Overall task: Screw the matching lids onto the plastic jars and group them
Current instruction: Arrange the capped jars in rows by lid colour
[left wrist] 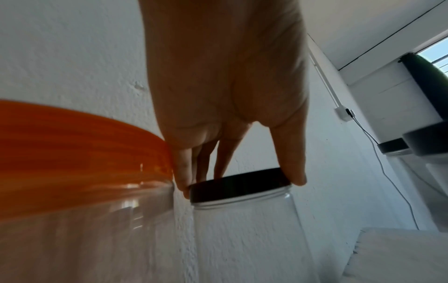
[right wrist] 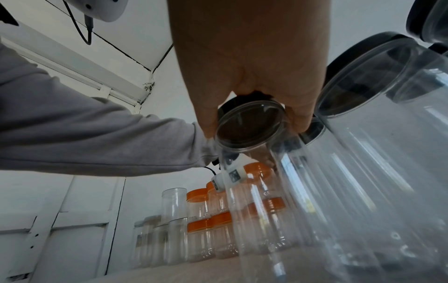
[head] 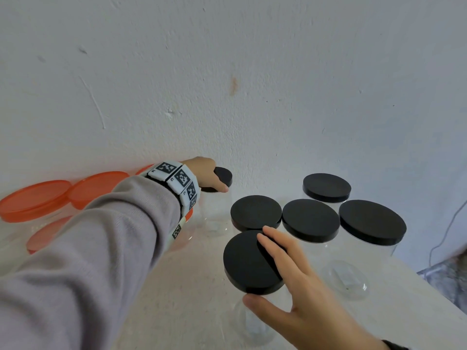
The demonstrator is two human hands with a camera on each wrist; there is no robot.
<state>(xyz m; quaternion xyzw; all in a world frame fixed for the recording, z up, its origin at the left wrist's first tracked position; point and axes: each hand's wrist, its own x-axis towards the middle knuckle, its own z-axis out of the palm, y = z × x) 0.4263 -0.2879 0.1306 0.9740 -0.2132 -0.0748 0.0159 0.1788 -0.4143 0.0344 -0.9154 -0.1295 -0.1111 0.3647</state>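
Note:
At the back by the wall stands a clear jar (left wrist: 242,239) with a small black lid (head: 225,175). My left hand (head: 217,180) grips that lid (left wrist: 254,183) from above, thumb on one side of the rim and fingers on the other. At the front centre, my right hand (head: 256,269) holds the black lid (head: 242,261) of another clear jar (right wrist: 254,172), thumb at the near rim and fingers over the top. In the right wrist view, thumb and fingers curl round this lid (right wrist: 249,124).
Several clear jars with black lids (head: 310,219) stand grouped to the right of my hands. Orange-lidded jars (head: 35,198) crowd the left by the wall (head: 227,72). The right wrist view shows lidless clear jars (right wrist: 174,203) too. The table edge (head: 429,286) runs along the right.

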